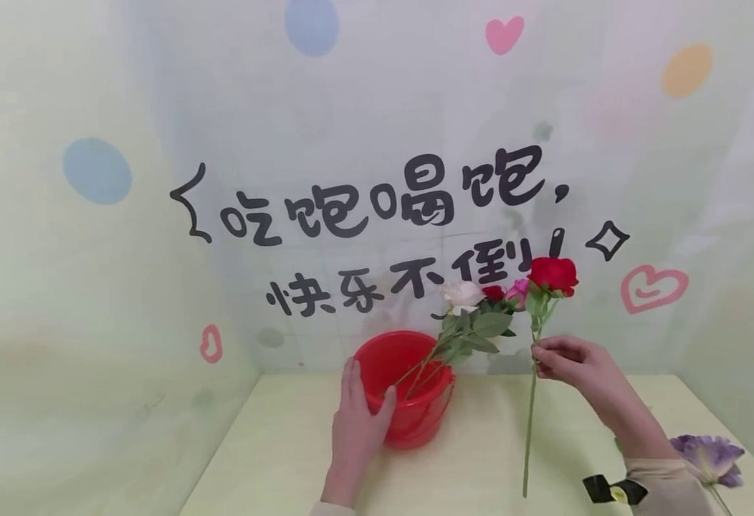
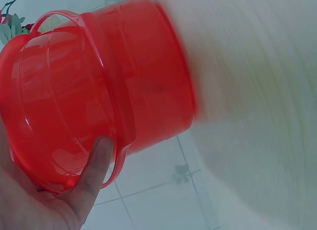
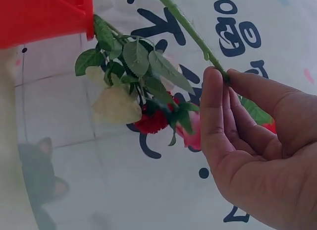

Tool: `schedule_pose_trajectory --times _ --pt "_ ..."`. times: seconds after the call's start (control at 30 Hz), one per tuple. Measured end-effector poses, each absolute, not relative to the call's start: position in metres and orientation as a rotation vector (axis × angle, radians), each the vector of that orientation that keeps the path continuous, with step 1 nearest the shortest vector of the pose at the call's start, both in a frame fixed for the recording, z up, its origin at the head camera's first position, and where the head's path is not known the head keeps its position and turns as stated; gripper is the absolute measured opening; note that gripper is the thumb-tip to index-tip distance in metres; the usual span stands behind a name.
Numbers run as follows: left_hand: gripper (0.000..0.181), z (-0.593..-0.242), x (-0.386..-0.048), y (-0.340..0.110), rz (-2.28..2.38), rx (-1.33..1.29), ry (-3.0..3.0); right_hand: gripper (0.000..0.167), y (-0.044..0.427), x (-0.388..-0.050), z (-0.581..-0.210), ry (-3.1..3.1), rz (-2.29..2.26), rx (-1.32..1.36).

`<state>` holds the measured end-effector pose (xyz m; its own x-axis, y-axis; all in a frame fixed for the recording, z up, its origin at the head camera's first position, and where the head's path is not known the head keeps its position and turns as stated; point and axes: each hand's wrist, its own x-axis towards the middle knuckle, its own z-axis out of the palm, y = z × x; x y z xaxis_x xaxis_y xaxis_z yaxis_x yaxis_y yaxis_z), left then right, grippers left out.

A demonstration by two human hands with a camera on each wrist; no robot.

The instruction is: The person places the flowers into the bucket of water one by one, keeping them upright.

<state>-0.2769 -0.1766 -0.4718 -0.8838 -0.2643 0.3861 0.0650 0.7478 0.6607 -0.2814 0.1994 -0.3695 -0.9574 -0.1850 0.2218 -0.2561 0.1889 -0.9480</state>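
Note:
A red bucket [image 1: 409, 423] with a carrying handle stands on the table. My left hand [image 1: 359, 437] holds it at its left side, thumb against the front near the rim; in the left wrist view that thumb [image 2: 96, 165] lies by the handle. From the bucket lean a white rose [image 1: 462, 295], a smaller red flower [image 1: 494, 293] and a pink flower [image 1: 517, 292], their leafy stems slanting right. My right hand [image 1: 573, 365] pinches the green stem [image 3: 190, 29] of a red rose [image 1: 553, 276] between thumb and fingers. This rose is upright, right of the bucket, its stem hanging below the hand.
A purple flower [image 1: 709, 459] lies at the table's right edge, partly behind my right sleeve [image 1: 664, 491]. Behind the pale table [image 1: 274, 459] hangs a printed backdrop [image 1: 377, 107] with black lettering, dots and hearts.

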Motion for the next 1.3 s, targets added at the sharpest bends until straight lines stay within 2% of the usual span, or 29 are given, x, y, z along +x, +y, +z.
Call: schedule_pose_trajectory --times 0.37,0.67,0.87,1.07,1.3 --pt "0.105 -0.47 -0.276 -0.175 -0.965 0.165 -2.476 0.045 0.171 -0.294 -0.339 -2.288 1.849 0.473" --pt "0.106 -0.471 -0.275 -0.175 -0.967 0.182 -2.477 0.046 0.135 -0.312 -0.316 -2.108 2.019 0.466" --pt "0.103 -0.471 -0.277 -0.176 -0.94 0.161 -2.469 0.04 0.115 -0.325 -0.303 -1.941 2.084 0.496" --pt "0.103 -0.47 -0.277 -0.176 -0.942 0.159 -2.456 0.04 0.104 -0.34 -0.304 -1.887 2.07 0.459" --pt "0.105 -0.471 -0.277 -0.174 -0.938 0.167 -2.462 0.039 0.093 -0.356 -0.325 -1.941 2.027 0.428"
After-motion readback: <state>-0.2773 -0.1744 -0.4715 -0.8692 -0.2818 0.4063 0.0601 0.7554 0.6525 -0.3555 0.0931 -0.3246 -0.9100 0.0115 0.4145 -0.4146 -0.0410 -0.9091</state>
